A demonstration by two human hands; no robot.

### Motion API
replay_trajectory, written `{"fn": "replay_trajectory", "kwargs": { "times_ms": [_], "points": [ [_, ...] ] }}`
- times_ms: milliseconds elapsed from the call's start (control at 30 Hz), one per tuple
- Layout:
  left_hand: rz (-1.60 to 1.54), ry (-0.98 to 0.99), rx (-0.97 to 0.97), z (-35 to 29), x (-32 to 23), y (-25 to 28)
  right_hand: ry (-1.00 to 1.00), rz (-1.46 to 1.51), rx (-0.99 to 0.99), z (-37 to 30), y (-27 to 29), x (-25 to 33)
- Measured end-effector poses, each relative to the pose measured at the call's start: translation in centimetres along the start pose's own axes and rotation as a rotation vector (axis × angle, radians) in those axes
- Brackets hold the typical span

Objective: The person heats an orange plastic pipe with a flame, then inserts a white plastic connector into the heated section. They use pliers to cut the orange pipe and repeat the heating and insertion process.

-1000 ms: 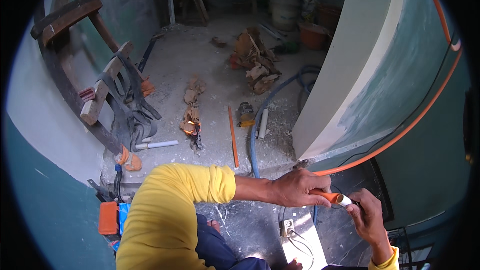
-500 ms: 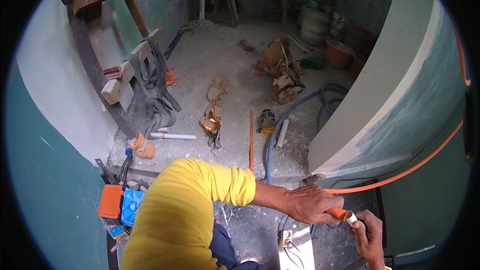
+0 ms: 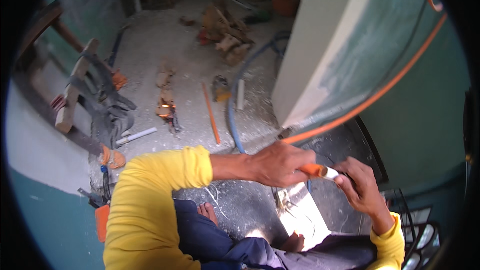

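Observation:
My left hand (image 3: 277,164) is closed around the end of a long orange pipe (image 3: 370,99) that runs up along the teal wall to the upper right. A short white piece (image 3: 331,172) sticks out of the pipe's end. My right hand (image 3: 359,186) pinches that white tip, fingers closed on it. Both yellow sleeves come in from the lower edge, and my bare feet (image 3: 207,212) rest on the dusty dark floor below the hands.
A white wall corner (image 3: 320,55) stands just behind the hands. On the dusty floor lie a blue hose (image 3: 232,112), a thin orange rod (image 3: 210,113), short white pipe pieces (image 3: 136,136), rubble (image 3: 225,32) and wooden planks (image 3: 75,85). Buckets (image 3: 285,1) stand far back. An orange box (image 3: 101,221) sits lower left.
The view has swung, so the floor clutter shifted left and up in the picture. My hands stay on the pipe end, now higher and more central in view.

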State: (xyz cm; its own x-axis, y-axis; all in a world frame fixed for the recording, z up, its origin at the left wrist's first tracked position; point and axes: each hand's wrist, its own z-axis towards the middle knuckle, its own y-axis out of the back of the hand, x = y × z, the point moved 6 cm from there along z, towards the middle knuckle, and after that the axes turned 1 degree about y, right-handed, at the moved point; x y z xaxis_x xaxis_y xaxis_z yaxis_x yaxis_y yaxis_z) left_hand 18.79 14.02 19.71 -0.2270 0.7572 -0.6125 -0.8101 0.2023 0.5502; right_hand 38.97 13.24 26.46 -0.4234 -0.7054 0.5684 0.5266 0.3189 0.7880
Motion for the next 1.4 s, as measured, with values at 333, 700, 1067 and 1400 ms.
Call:
{"fn": "replay_trajectory", "kwargs": {
  "times_ms": [333, 700, 1067, 1400],
  "points": [
    [-0.037, 0.078, 0.007, -0.9, 1.7, 0.2, 0.165, -0.009, 0.068, -0.7, -0.2, -0.1],
    [-0.111, 0.032, -0.025, -2.0, 1.7, -1.0, 0.056, -0.014, 0.065, -1.6, -0.3, -0.6],
    [-0.183, 0.143, -0.299, -4.7, 2.1, -0.6, -0.315, 0.208, -0.095, -1.8, -1.4, -5.3],
    [-0.297, 0.221, -0.38, 6.6, 2.8, -2.9, -0.358, 0.312, -0.242, 1.3, -1.1, -13.7]
  ]
}}
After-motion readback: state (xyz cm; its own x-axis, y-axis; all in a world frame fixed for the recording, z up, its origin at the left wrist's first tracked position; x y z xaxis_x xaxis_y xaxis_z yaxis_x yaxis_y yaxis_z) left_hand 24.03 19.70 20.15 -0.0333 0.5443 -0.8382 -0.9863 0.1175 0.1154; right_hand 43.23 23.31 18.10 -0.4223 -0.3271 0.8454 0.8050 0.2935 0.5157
